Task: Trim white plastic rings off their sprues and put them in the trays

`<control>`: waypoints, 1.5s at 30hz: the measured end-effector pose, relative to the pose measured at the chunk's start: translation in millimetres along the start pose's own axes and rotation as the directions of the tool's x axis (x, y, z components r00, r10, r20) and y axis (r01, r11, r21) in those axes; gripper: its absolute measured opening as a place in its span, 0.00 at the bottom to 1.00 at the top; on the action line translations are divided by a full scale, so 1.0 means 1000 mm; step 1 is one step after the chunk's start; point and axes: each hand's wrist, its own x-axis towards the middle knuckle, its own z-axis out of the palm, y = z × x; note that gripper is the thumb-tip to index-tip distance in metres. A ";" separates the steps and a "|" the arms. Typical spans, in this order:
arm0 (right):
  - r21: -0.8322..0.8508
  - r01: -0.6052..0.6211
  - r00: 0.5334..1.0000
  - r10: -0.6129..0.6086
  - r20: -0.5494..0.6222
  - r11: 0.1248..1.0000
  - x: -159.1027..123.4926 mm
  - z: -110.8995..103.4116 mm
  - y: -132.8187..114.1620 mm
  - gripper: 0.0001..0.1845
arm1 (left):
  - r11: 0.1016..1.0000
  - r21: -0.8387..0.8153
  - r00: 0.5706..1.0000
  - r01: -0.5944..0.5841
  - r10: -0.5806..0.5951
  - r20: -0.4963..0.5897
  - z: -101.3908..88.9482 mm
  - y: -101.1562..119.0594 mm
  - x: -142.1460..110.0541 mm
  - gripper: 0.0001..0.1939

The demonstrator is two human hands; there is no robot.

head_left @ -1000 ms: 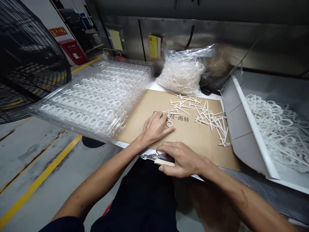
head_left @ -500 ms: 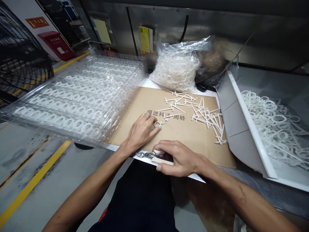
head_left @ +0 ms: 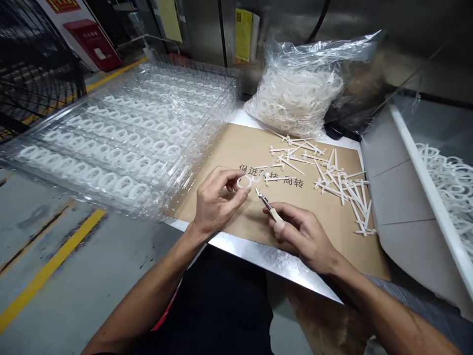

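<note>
Between the thumb and fingers of my left hand (head_left: 218,199) is a white plastic ring (head_left: 244,182), with a thin curved piece and stem extending from its right side. My right hand (head_left: 303,231) is closed around cutting pliers (head_left: 271,209) with cream handles. Their metal jaws point up and left, just short of the ring's right side. Both hands are over a brown cardboard sheet (head_left: 221,153) printed with dark characters. Thin white plastic stems (head_left: 343,185) lie scattered on the cardboard beyond and to the right of my hands.
Stacked clear trays (head_left: 148,118) with rows of white rings stand at left. A clear plastic bag (head_left: 295,93) full of rings rests behind the cardboard. On the right, a white-walled bin (head_left: 424,182) holds more rings. The metal table edge (head_left: 266,256) runs nearest me.
My left hand has lifted the ring off the cardboard. The pliers, earlier low by the table edge, have been raised and turned toward it. The camera view has shifted.
</note>
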 end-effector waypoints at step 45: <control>0.130 -0.087 0.996 0.087 0.006 0.988 -0.005 0.001 0.008 0.18 | 0.981 -0.089 0.985 -0.174 0.173 -0.024 0.002 0.002 -0.004 0.13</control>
